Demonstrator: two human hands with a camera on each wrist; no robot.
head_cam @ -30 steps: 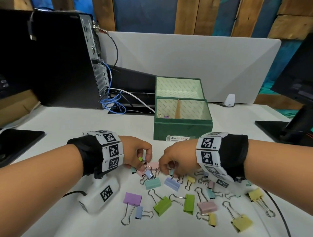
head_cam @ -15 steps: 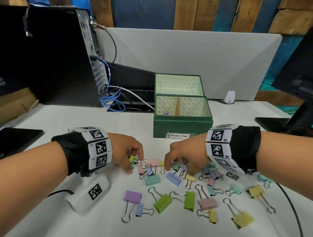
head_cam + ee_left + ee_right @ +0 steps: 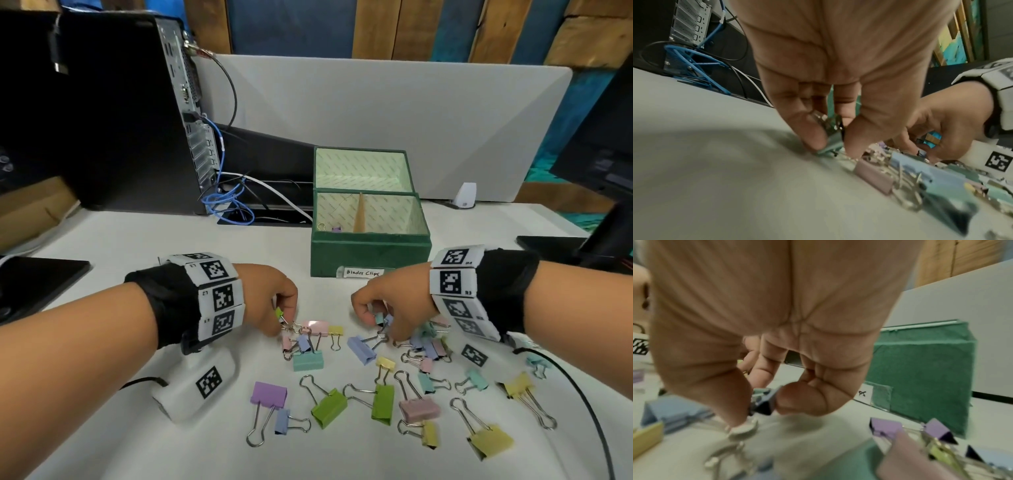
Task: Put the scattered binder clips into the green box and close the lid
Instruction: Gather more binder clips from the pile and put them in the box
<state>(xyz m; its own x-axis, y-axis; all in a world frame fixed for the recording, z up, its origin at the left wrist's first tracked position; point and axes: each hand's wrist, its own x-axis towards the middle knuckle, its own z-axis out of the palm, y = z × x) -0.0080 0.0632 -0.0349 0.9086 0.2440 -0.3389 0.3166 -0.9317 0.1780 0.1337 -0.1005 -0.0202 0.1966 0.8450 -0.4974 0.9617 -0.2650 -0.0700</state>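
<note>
The open green box stands at the table's middle back, with its lid upright behind it. A small purple clip lies in its left compartment. Several pastel binder clips are scattered in front. At the pile's far left edge, my left hand pinches a small green clip; the left wrist view shows this clip held between thumb and fingers of the left hand. My right hand pinches small teal and blue clips. In the right wrist view the right hand grips a dark blue clip.
A black PC tower with blue cables stands at the back left. A dark tablet lies at the left edge and a monitor base at the right. A grey divider panel runs behind the box.
Both hands stay at the far edge of the pile. The right hand has shifted slightly right. The grips on the small clips are unchanged.
</note>
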